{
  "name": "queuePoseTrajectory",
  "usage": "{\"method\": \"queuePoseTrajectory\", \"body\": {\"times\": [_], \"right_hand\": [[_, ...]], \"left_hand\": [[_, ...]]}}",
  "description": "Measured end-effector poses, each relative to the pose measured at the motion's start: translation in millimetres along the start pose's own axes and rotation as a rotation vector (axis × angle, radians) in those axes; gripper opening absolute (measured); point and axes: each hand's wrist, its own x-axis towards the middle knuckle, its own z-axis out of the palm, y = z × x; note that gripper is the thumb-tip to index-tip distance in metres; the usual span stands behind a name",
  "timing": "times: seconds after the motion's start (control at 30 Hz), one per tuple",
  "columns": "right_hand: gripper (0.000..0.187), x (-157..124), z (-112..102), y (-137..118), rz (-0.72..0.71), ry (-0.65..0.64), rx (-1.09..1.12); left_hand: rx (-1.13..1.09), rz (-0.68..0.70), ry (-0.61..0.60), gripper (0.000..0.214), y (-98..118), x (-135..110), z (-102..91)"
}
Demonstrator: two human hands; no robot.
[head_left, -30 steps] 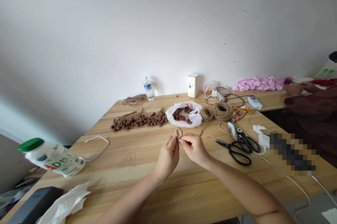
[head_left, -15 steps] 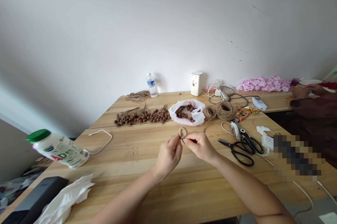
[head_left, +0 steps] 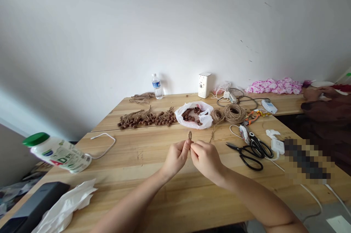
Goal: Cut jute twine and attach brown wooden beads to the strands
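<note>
A small loop of brown twine (head_left: 189, 135) stands up between my two hands above the table. My left hand (head_left: 177, 155) pinches its base with thumb and fingers. Pressed close beside it, my right hand (head_left: 205, 158) is closed on the same twine; its fingertips are partly hidden. A strand runs from behind the right hand toward a small twine ball (head_left: 217, 116). Next to that ball lies a larger twine coil (head_left: 235, 113). Just beyond my hands, a white plastic bag (head_left: 179, 118) lies open with brown round beads or nuts (head_left: 192, 113) inside.
Bunches of brown balls on strings (head_left: 148, 118) lie left of the bag. Black scissors (head_left: 251, 156) and orange-handled pliers (head_left: 252, 118) lie to the right. A green-capped white bottle (head_left: 59, 154) stands left, near crumpled tissue (head_left: 70, 203). Another person's hand (head_left: 315, 93) shows at far right.
The twine loop has turned from facing me to nearly edge-on and looks narrower. My right hand has rolled inward, closer against the left.
</note>
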Motion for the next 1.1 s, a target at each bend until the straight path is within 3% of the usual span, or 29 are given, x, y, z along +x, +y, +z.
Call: {"method": "queuePoseTrajectory", "body": {"times": [0.1, 0.23, 0.37, 0.47, 0.9, 1.1], "right_hand": [[0.030, 1, -1, -3, -0.003, 0.009, 0.064], [0.031, 8, -8, -4, 0.065, -0.011, 0.421], [0.022, 14, -15, -4, 0.248, -0.081, 0.806], [0.019, 15, -19, -6, 0.344, -0.141, 0.962], [0.019, 9, -13, -8, 0.498, -0.042, 0.906], [0.022, 12, -14, -4, 0.412, -0.091, 0.895]], "left_hand": [[-0.041, 0.001, 0.074, 0.047, -1, -1, 0.8], [-0.167, -0.030, 0.138, 0.047, -3, -4, -3.6], [-0.354, -0.029, 0.087, 0.047, -5, -7, -7.1], [-0.435, -0.004, 0.027, 0.055, -4, -9, -6.8], [-0.226, 0.036, 0.115, 0.048, 1, -12, -8.3], [-0.126, 0.059, 0.112, 0.051, 3, -10, -7.9]]}}
